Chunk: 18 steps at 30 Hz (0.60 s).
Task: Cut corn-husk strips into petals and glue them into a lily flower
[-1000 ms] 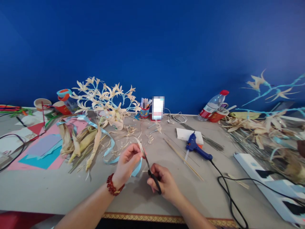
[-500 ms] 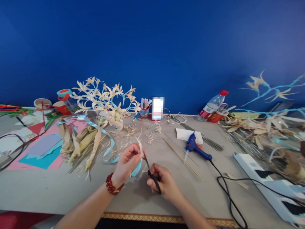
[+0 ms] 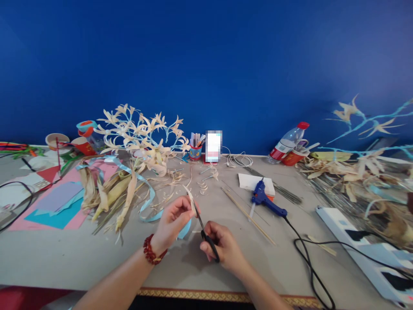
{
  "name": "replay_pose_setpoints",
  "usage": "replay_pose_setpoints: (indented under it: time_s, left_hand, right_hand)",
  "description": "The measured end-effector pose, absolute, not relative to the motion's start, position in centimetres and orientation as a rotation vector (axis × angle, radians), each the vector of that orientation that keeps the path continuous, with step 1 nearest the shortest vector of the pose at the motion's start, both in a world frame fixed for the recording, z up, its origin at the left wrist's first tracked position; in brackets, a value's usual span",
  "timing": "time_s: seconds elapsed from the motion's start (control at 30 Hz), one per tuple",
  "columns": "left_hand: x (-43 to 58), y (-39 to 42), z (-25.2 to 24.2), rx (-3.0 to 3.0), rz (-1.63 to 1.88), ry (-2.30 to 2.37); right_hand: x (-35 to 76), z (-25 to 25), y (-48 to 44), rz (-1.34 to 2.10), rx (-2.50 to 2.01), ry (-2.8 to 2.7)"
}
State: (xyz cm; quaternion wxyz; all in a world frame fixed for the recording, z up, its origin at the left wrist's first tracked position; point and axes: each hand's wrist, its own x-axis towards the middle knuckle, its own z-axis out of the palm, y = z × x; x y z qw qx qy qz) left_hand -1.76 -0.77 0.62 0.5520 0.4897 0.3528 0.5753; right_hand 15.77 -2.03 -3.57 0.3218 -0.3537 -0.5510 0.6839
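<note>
Between its thumb and fingers, my left hand (image 3: 174, 219) pinches a narrow strip of pale corn husk (image 3: 191, 200), which points up and away from me. My right hand (image 3: 222, 245) grips the black handles of a pair of scissors (image 3: 210, 244). The blades lie along the husk strip, close to the left fingertips; whether they are fully closed cannot be made out. A light blue ribbon (image 3: 151, 200) curls over the table, part of it behind the left hand. Small curled husk bits (image 3: 203, 187) lie beyond the hands.
A blue glue gun (image 3: 266, 199) rests on a white box at right, its cord running toward a power strip (image 3: 351, 249). Husk flowers (image 3: 148, 137) stand at the back left, near coloured paper (image 3: 58, 206). A bottle (image 3: 287, 144) leans at the back right.
The scissors and right hand have shifted very slightly to the right. At its tip, the husk strip looks a little narrower and straighter; the left hand stays almost in place.
</note>
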Motion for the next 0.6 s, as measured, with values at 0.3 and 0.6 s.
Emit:
replay_pose_setpoints:
  time_s: [0.3,0.6]
  left_hand:
    - [-1.92,-0.76,0.45,1.164,1.328,0.833]
    - [-1.78,-0.73,0.52,1.139,1.339,0.810]
  right_hand:
    - [15.78,-3.29,-2.05,1.824,-0.932,-1.432]
    - [15.77,-3.17,-2.14,1.834,-0.931,-1.418]
